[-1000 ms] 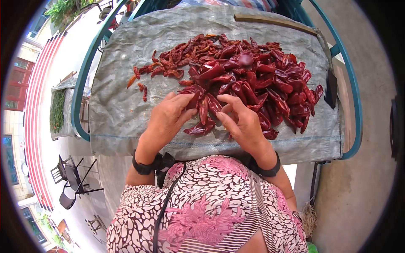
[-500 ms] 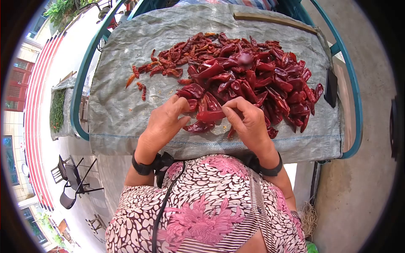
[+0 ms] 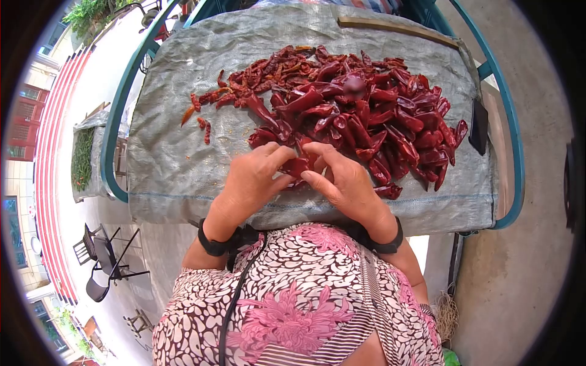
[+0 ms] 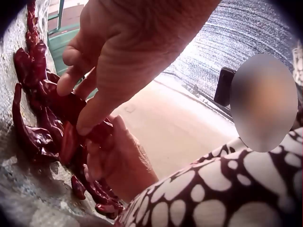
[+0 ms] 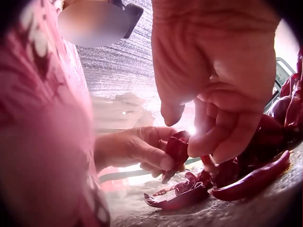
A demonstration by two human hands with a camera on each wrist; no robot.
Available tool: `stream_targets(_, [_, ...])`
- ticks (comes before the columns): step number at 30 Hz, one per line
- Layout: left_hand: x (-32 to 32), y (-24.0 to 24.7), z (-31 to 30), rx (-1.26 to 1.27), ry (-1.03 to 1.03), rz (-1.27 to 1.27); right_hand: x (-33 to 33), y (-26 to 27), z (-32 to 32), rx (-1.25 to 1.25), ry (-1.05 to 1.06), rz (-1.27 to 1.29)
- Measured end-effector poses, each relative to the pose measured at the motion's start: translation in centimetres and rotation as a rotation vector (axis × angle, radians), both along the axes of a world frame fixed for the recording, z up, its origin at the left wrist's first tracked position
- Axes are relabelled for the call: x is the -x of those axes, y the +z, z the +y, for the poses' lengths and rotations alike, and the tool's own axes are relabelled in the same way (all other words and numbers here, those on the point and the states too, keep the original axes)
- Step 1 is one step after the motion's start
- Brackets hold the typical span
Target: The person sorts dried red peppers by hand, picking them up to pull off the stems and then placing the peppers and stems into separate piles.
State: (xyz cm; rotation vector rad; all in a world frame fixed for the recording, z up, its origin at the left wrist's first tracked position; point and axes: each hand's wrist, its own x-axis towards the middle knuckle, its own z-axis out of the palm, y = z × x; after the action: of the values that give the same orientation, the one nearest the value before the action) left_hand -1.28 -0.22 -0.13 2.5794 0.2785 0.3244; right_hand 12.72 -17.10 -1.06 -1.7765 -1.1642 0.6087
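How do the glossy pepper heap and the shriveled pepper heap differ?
Surface: the glossy heap is smooth and shiny; the shriveled heap is wrinkled and duller.
Size: peppers in the glossy heap look plumper; those in the shriveled heap are thinner.
Color: the glossy heap is mostly deep red; the shriveled heap has some orange bits.
Shared: both are loose red peppers on the same gray sheet.

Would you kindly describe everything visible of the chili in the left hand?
The chili is dark red and glossy, its upper end uneven in the right wrist view. The left hand pinches it between thumb and fingers, tilted, above the grey sheet. The right hand is close beside; contact is unclear.
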Motion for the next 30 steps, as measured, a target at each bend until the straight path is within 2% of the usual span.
stream_targets(1, [-0.2, -0.1, -0.5, -0.011, -0.031, -0.054, 0.1, -0.2, 0.1, -0.077, 0.01, -0.053])
stream_targets(7, [-0.4, -0.2, -0.8, 0.116, -0.032, 0.004, 0.1, -0.8, -0.3, -0.115, -0.036, 0.038])
stream_targets(10, [-0.3, 0.2, 0.3, 0.089, 0.107, 0.061, -0.3, -0.3, -0.8, 0.001, -0.13, 0.02])
stream_targets(11, [-0.2, -0.6, 1.2, 0.132, 0.191, -0.009, -0.5, -0.5, -0.9, -0.018, -0.152, -0.024])
stream_targets(14, [-0.4, -1.8, 2.8, -0.01, 0.325, -0.035, -1.2, 1.0, -1.1, 0.048, -0.195, -0.082])
stream_targets(15, [-0.3, -2.3, 3.3, -0.076, 0.309, 0.004, -1.5, 0.7, -1.0, -0.006, -0.185, -0.116])
stream_targets(18, [-0.5, -3.8, 4.0, -0.153, 0.264, 0.1, -1.3, 0.6, -0.3, -0.193, -0.263, 0.19])
stream_targets(19, [-0.4, -4.0, 4.2, -0.147, 0.258, 0.1, -1.0, 0.1, 0.2, -0.331, -0.283, 0.302])
stream_targets(24, [0.1, -2.9, 4.0, -0.018, 0.22, 0.0, -1.6, -0.8, -0.5, -0.121, -0.119, 0.138])
stream_targets(27, [-0.1, -1.1, 2.9, 0.156, 0.092, -0.042, -1.0, -0.5, -0.5, -0.033, -0.053, 0.075])
stream_targets(30, [-0.7, -0.7, 1.5, 0.179, -0.078, -0.095, -0.3, 0.2, 0.0, -0.036, -0.043, 0.078])
